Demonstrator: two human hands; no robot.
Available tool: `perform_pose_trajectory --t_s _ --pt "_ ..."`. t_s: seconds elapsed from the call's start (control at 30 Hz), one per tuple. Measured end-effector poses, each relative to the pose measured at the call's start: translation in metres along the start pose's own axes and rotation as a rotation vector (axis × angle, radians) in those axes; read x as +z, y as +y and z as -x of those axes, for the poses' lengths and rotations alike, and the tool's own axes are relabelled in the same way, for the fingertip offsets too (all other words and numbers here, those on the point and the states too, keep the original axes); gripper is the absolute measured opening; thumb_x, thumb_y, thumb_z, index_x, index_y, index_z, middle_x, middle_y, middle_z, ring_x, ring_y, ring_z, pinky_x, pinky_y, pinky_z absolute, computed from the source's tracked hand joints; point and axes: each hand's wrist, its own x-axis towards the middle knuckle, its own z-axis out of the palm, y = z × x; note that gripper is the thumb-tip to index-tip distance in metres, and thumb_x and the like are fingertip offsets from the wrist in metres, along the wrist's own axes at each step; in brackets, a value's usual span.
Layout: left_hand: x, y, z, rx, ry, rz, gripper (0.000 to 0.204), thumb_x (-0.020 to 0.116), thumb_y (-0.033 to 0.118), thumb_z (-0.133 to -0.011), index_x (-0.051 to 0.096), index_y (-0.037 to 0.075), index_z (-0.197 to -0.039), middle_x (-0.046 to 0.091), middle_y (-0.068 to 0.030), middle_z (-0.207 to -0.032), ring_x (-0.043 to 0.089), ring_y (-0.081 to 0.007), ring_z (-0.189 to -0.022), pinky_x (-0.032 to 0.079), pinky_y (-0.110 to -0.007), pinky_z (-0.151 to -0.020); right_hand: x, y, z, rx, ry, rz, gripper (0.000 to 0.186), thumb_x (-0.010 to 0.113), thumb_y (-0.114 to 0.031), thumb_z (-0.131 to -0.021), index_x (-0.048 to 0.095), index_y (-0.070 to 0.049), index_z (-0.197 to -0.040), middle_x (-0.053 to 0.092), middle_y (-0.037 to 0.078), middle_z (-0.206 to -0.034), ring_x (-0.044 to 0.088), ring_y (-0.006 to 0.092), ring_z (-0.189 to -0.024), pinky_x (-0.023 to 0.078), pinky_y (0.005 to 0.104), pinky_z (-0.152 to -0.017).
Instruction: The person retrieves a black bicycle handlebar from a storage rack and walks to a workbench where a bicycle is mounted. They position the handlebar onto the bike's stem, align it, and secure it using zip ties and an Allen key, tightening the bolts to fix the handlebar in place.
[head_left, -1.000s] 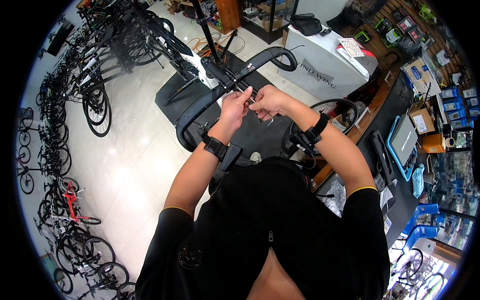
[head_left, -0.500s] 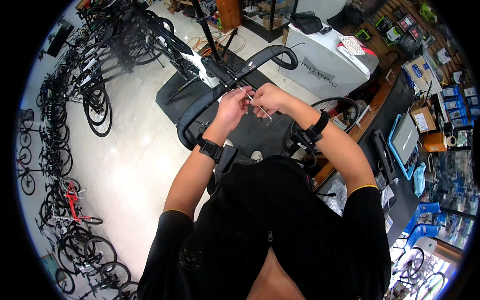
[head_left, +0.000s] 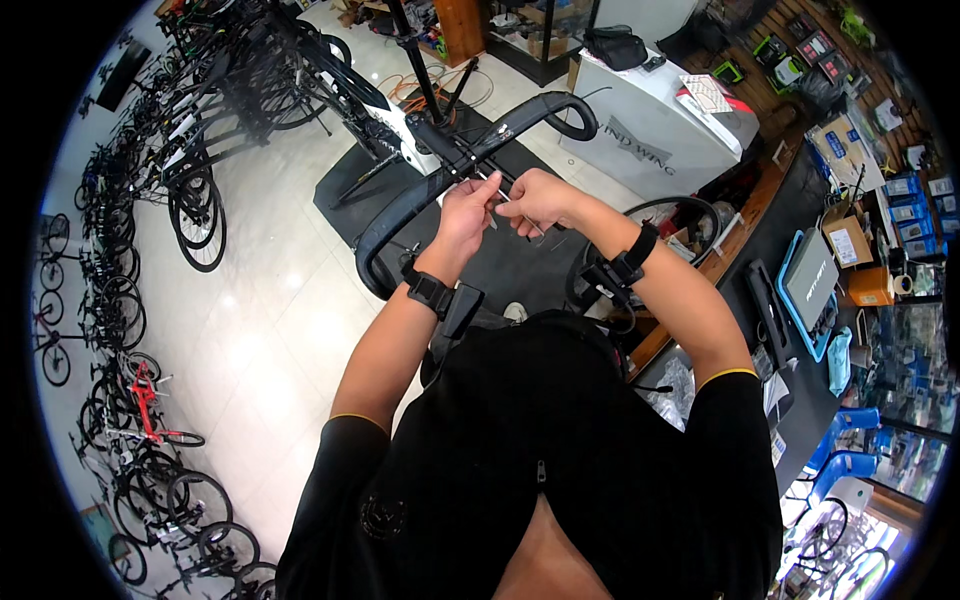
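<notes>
A bicycle with black drop handlebars (head_left: pixel 398 205) and a white-and-black frame (head_left: pixel 405 140) stands in front of me. Both of my hands are close together at the front of its stem (head_left: pixel 458 152). My right hand (head_left: pixel 541 200) pinches a thin, bent metal hex key (head_left: pixel 539 236), its short end showing below the fingers. The key's other end points toward the stem. My left hand (head_left: pixel 465 217) is closed beside it, thumb up near the key's shaft. What lies between the left fingers is hidden.
A black mat (head_left: pixel 350 185) lies under the bicycle. To the right are a loose wheel (head_left: pixel 690 208), a grey box-shaped counter (head_left: pixel 640 130) and a dark workbench (head_left: pixel 745 300) with a laptop (head_left: pixel 808 285). Rows of bicycles (head_left: pixel 125 290) line the left.
The hex key has turned in my right fingers, and less of its bent end shows. My left hand has shifted slightly, its thumb now raised more.
</notes>
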Motion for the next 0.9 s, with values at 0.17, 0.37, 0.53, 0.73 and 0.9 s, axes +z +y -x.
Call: perform_pose_trajectory --t_s 0.17,0.37,0.53,0.73,0.9 --pt "0.015 0.011 0.016 0.006 -0.095 0.193 0.025 0.068 0.032 -0.092 0.062 0.007 -0.093 0.06 0.0028 -0.081 0.052 -0.0055 -0.07 0.039 -0.021 -0.06 -0.002 0.008 -0.002 -0.019 0.02 -0.048 0.024 0.066 -0.02 -0.09 0.061 0.003 -0.083 0.065 0.011 -0.074 0.066 0.0181 -0.06 0.053 0.0311 -0.05" --pt "0.007 0.002 0.002 -0.035 0.002 0.034 0.023 0.067 0.029 -0.093 0.062 0.007 -0.096 0.061 0.002 -0.083 0.053 -0.0066 -0.07 0.04 -0.022 -0.062 -0.001 0.005 -0.004 -0.045 0.02 0.05 0.024 0.067 -0.018 -0.09 0.061 0.004 -0.08 0.064 0.01 -0.07 0.065 0.0178 -0.057 0.052 0.031 -0.046" --pt "0.004 0.008 0.011 -0.021 -0.139 0.225 0.025 0.067 0.031 -0.092 0.062 0.007 -0.095 0.061 0.0026 -0.08 0.053 -0.0071 -0.069 0.04 -0.023 -0.062 0.002 0.004 -0.002 -0.045 0.064 -0.024 0.027 0.067 -0.019 -0.09 0.061 0.004 -0.077 0.064 0.01 -0.068 0.064 0.0177 -0.055 0.051 0.0303 -0.045" --pt "0.006 0.003 0.002 -0.035 -0.027 0.073 0.027 0.067 0.033 -0.092 0.063 0.008 -0.099 0.061 0.003 -0.082 0.054 -0.0073 -0.07 0.039 -0.024 -0.061 0.0 0.003 -0.001 -0.032 0.047 -0.005 0.026 0.067 -0.018 -0.09 0.061 0.005 -0.078 0.064 0.011 -0.07 0.065 0.018 -0.057 0.053 0.0304 -0.048" --pt "0.011 0.014 0.015 0.0 -0.114 0.168 0.026 0.071 0.032 -0.09 0.062 0.007 -0.091 0.056 0.0045 -0.076 0.049 -0.0061 -0.065 0.037 -0.023 -0.057 0.002 0.002 0.002 -0.025 0.059 -0.047 0.027 0.068 -0.018 -0.089 0.062 0.005 -0.078 0.064 0.011 -0.07 0.065 0.0182 -0.057 0.053 0.0305 -0.048"
